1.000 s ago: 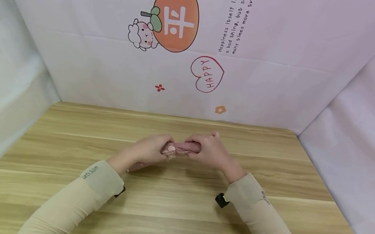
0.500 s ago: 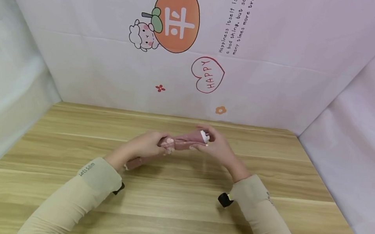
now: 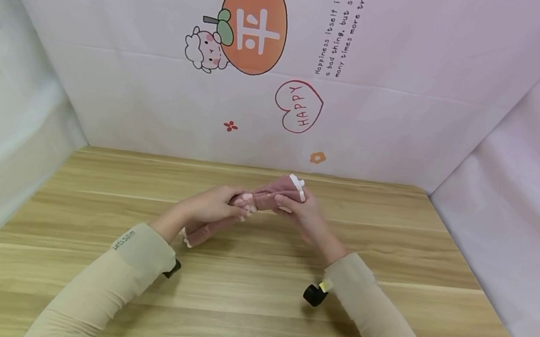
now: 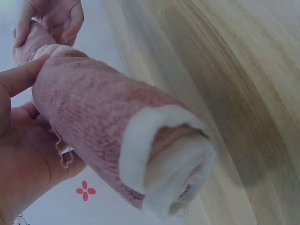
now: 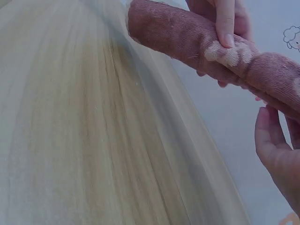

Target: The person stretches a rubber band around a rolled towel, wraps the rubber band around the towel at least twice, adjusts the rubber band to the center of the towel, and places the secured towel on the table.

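Observation:
A pink towel [image 3: 272,189], rolled into a tube with white edging at its ends, is held between both hands above the wooden table. My left hand [image 3: 211,205] grips it around the middle, beside a pale patch [image 5: 229,54] where the roll narrows. In the left wrist view the near end of the towel [image 4: 98,108] shows its white coiled layers and a loose thread hanging below. My right hand [image 3: 302,212] holds the other half close to its white-edged end, thumb on the near side and the other fingers mostly hidden behind the roll.
The wooden table [image 3: 241,313] reaches back to a white cloth wall [image 3: 382,132] printed with an orange fruit, a sheep and lettering. White cloth also hangs along both sides. A black wrist camera [image 3: 315,295] sits below the right sleeve.
My right hand has shifted from gripping over the towel's right end to holding it from below and the near side. That end now shows and points higher. My left hand stays around the middle.

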`<control>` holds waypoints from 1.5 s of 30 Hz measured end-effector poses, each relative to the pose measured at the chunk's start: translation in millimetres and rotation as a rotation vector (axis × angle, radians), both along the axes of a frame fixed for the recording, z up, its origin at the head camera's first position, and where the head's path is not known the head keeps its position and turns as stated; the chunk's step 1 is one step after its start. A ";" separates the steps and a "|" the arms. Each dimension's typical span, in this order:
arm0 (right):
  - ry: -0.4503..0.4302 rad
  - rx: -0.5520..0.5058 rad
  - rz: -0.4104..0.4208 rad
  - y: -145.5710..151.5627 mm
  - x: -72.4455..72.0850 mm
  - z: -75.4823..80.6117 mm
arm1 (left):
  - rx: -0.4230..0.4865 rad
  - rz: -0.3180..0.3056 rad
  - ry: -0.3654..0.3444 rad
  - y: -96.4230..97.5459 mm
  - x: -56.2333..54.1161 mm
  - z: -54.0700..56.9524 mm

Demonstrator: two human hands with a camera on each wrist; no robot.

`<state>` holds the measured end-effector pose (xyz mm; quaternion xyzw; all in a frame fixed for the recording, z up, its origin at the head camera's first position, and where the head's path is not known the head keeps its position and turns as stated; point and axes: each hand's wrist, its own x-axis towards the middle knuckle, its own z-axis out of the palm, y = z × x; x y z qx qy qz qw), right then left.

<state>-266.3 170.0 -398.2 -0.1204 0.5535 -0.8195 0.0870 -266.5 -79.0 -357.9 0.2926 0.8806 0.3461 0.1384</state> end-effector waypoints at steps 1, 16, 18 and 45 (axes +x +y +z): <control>0.008 0.017 0.020 -1.2 0.4 0.1 | 0.006 -0.002 -0.005 0.2 0.3 0.4; -0.012 0.133 0.070 5.5 -1.4 -2.1 | 0.063 -0.062 -0.058 -0.4 -1.3 1.8; -0.047 0.120 0.052 3.9 0.5 -0.1 | 0.054 -0.063 -0.056 -0.5 -1.6 1.9; -0.190 0.156 -0.051 -1.2 0.7 -0.3 | -0.168 -0.200 0.783 16.2 13.4 0.2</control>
